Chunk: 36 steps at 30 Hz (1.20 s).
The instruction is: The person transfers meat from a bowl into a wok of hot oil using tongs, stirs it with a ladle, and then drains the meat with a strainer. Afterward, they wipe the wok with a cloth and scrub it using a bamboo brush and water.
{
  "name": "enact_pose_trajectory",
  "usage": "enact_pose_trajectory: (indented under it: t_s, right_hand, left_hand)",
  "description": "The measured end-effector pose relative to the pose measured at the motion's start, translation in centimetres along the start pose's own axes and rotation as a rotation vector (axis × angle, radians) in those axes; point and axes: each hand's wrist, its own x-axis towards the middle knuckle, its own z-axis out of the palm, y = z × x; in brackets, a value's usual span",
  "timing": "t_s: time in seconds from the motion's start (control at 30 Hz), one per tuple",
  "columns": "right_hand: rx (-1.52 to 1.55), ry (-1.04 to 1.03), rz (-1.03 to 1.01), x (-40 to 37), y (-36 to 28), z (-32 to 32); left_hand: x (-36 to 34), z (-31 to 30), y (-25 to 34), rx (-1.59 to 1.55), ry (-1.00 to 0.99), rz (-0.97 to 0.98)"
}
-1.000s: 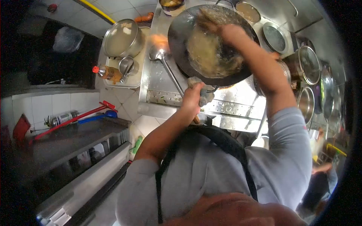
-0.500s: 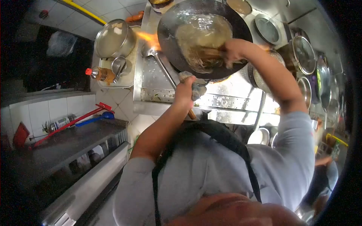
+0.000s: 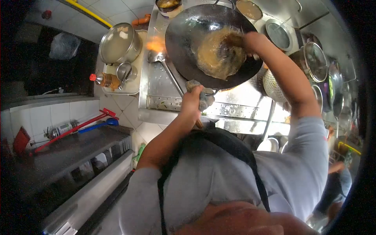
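Observation:
A large black wok [image 3: 182, 49] sits on the stove with cloudy brownish water [image 3: 213, 58] swirling inside. My left hand [image 3: 192, 105] is closed on a grey rag [image 3: 204, 102] at the wok's near handle. Beside that hand lies a long ladle [image 3: 169, 68], its bowl up by the flame and its wooden end below my wrist. Inside the wok's right side, my right hand [image 3: 256, 44] is closed on a brown wok brush [image 3: 234, 40], which is blurred and partly under water.
Flame [image 3: 156, 44] shows left of the wok. A pot [image 3: 119, 43], a metal cup [image 3: 127, 71] and a red-capped bottle [image 3: 105, 80] stand on a tray at left. Right are a perforated strainer [image 3: 274, 85] and several pans. Another person's arm [image 3: 336, 167] shows far right.
My right hand has moved right and up with the brush, and the water has swirled to the wok's right side. My left hand stays by the near handle.

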Motion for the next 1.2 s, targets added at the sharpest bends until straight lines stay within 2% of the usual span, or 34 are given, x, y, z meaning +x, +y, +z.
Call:
enact_pose_trajectory:
  t_s: [0.1,0.13,0.2,0.23,0.3,0.37,0.43,0.47,0.5,0.53,0.6,0.63,0.67,0.73,0.8,0.83,0.87,0.9,0.93,0.97,1.03,1.07,1.1,1.13,1.17,1.2]
  right_hand:
    - [0.133,0.395,0.051,4.9,-3.0,0.2]
    - [0.244,0.261,0.066,4.9,-5.4,-1.0]
    - [0.309,0.248,-0.061,5.8,-9.4,1.5]
    - [0.385,0.276,-0.029,4.2,-10.8,1.9]
    - [0.439,0.288,-0.231,1.0,-10.4,3.9]
    - [0.479,0.043,-0.172,-5.9,-8.6,0.4]
    - [0.305,0.074,-0.182,-6.5,-5.5,4.7]
    - [0.309,0.076,-0.163,-8.6,-5.0,5.4]
    - [0.516,0.195,-0.013,-11.7,-5.2,6.2]
    - [0.717,0.313,0.140,-14.6,-5.9,6.9]
    - [1.152,0.393,0.302,-19.3,-8.0,9.6]
    - [1.376,0.317,0.424,-22.3,-9.9,9.4]
    - [1.259,0.651,0.319,-22.4,-10.8,16.0]
    - [1.526,0.640,0.444,-26.1,-14.5,17.9]
    - [1.639,0.540,0.632,-28.4,-17.3,20.7]
    - [1.673,0.594,0.640,-29.4,-18.5,21.1]
    - [1.575,0.662,0.625,-29.5,-19.4,23.4]
    - [1.482,0.563,0.632,-29.9,-19.6,24.6]
    - [1.387,0.463,0.630,-30.2,-19.5,25.8]
    - [1.358,0.194,0.630,-29.4,-18.3,28.8]
    - [1.375,0.280,0.622,-29.7,-18.0,30.3]
    - [1.557,0.345,0.584,-30.0,-17.4,31.1]
    - [1.576,0.342,0.608,-30.9,-17.0,28.9]
    - [1.437,0.440,0.645,-31.4,-16.9,27.6]
    - [1.488,0.496,0.614,-32.0,-16.5,27.4]
    - [1.204,0.644,0.652,-31.5,-15.9,28.3]
  left_hand:
    - [0.9,-1.0,-1.4,0.043,-0.011,-0.014]
    - [1.1,-1.4,-2.2,0.044,-0.011,-0.010]
    - [1.7,-1.8,-2.8,0.197,-0.089,0.113]
    - [1.8,-1.7,-2.4,0.197,-0.090,0.121]
    - [2.0,-1.1,-1.4,-0.093,0.087,-0.354]
    - [2.0,-1.2,-1.5,-0.107,0.064,-0.336]
    - [2.1,-1.8,-2.1,-0.111,0.035,-0.327]
    - [2.4,-2.4,-2.8,-0.016,0.021,-0.258]
    - [2.7,-2.9,-3.4,0.078,0.008,-0.184]
    - [3.3,-2.7,-3.8,0.080,-0.008,-0.189]
    - [4.7,-2.0,-4.7,-0.137,0.133,-0.304]
    - [4.9,-2.4,-5.1,-0.190,0.061,-0.349]
    - [3.9,-2.0,-4.1,-0.117,0.072,-0.274]
    - [2.4,-1.4,-2.5,-0.036,0.139,-0.275]
    - [2.2,-1.9,-2.1,-0.032,0.107,-0.242]
    - [2.1,-2.3,-2.1,-0.046,0.090,-0.196]
    - [2.1,-2.7,-2.4,-0.039,0.084,-0.203]
    - [2.0,-3.2,-2.9,-0.079,0.052,-0.184]
    - [1.7,-3.7,-3.2,-0.123,0.026,-0.161]
    - [0.7,-3.6,-3.1,-0.153,0.005,-0.174]
    - [-1.7,-3.5,-3.1,-0.075,0.029,-0.134]
    - [-2.4,-3.7,-2.6,0.004,0.060,-0.092]
    - [-3.0,-3.6,-2.3,0.021,0.092,-0.090]
    - [-3.9,-3.8,-2.4,0.041,0.132,-0.102]
    - [-5.1,-4.0,-2.1,0.097,0.128,-0.072]
    - [-5.6,-4.0,-1.9,0.155,0.108,-0.046]
